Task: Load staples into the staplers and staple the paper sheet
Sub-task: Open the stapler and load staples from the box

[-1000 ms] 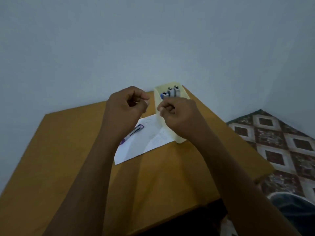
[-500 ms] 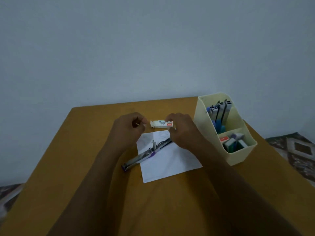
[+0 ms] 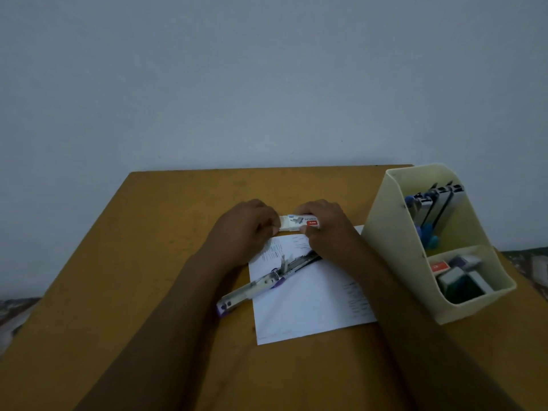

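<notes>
A small staple box (image 3: 299,223) is gripped at each end by the curled left hand (image 3: 246,232) and right hand (image 3: 326,228), just beyond the far edge of a paper sheet (image 3: 311,307) across whose left edge an opened purple stapler (image 3: 267,281) is laid.

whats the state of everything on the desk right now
staple box, gripped at both ends; opened or not is hidden
left hand, curled on the box's left end
right hand, curled on its right end
purple stapler, swung open flat, partly on the sheet
paper sheet, flat on the table, not visibly stapled
organiser, upright
spare staplers, standing in its back compartment
small boxes, in its front compartment
</notes>
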